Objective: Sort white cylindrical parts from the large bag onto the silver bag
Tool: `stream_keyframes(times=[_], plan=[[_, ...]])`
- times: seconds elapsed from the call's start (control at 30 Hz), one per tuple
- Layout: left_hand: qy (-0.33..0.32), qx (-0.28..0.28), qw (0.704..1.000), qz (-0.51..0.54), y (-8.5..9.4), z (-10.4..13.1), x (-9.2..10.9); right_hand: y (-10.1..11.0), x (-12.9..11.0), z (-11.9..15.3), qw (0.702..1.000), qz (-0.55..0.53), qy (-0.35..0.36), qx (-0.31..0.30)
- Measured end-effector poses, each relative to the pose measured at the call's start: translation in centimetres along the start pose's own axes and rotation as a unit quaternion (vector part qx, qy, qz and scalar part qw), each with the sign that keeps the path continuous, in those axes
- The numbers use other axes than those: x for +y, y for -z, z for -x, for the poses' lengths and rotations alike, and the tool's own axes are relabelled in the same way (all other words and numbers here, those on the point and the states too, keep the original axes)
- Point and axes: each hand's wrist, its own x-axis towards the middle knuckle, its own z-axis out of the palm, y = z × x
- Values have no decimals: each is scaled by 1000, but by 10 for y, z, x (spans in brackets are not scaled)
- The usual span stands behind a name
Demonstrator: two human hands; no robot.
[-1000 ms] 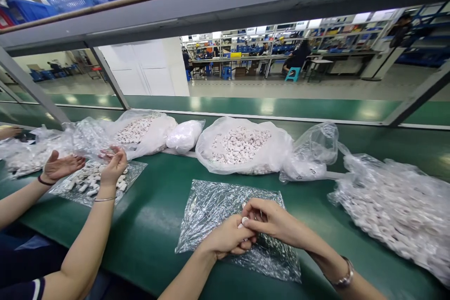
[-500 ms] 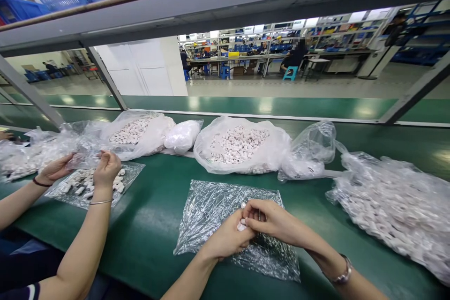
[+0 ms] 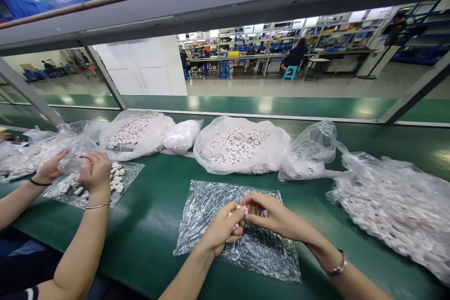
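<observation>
My left hand point(image 3: 224, 229) is curled around small white parts point(image 3: 242, 209), some of which show between its fingers. At its right, my right hand point(image 3: 262, 211) pinches at the white part on top, thumb and forefinger touching it. Both hands are over a flat, crinkled clear plastic bag point(image 3: 207, 206) lying on the green table point(image 3: 151, 225). Behind them sits an open plastic bag point(image 3: 277, 143) full of small white and pinkish parts. How many parts my left hand holds cannot be made out.
A co-worker's two hands point(image 3: 94, 173) handle clear plastic at the left, over white parts on another flat bag. A large bag of parts point(image 3: 393, 211) lies at the right. More filled bags point(image 3: 183, 136) line the back. A metal shelf beam point(image 3: 225, 4) crosses above.
My hands have shifted slightly left and up, and my left fingers have turned, showing more of the white parts. The co-worker's hands have moved left with the plastic.
</observation>
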Motion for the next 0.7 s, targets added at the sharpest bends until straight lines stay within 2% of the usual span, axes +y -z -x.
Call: stream_keyframes(times=[0.13, 0.23, 0.37, 0.47, 0.6, 0.7], plan=[[0, 6, 1000, 21, 1, -1, 0, 7, 2, -1, 999, 26, -8, 21], [-11, 21, 994, 103, 7, -3, 3, 18, 13, 0, 997, 59, -30, 28], [-9, 55, 957, 285, 17, -8, 8, 23, 27, 1, 993, 100, -53, -12], [5, 96, 925, 368, 19, -9, 11, 18, 31, 1, 990, 128, -63, -18], [-5, 119, 897, 426, 14, -10, 10, 13, 21, 0, 983, 166, -69, 46], [-11, 113, 891, 440, 10, -12, 7, 7, 7, 0, 982, 160, -49, 88]])
